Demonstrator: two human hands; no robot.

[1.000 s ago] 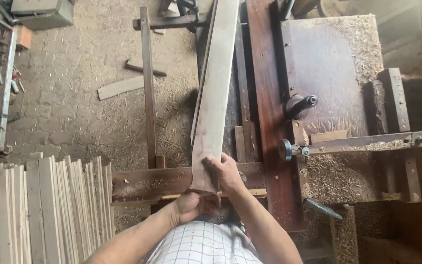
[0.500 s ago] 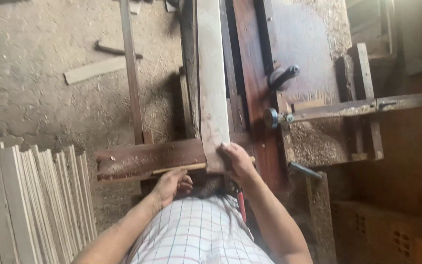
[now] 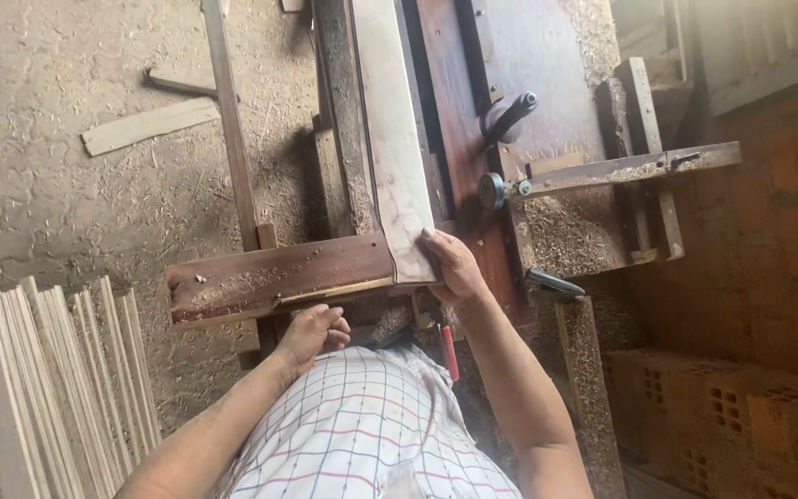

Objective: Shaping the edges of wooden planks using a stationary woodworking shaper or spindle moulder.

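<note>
From the head view, the long pale plank (image 3: 397, 139) lies flat along the dusty machine surface (image 3: 547, 212), stiff and probably fairly light, best pushed from its near end. The right hand (image 3: 454, 268) presses there, fingers spread flat, wrist bent down. The left hand (image 3: 311, 331) hangs loosely curled below the dark crossbeam (image 3: 279, 277), seemingly holding nothing.
</note>
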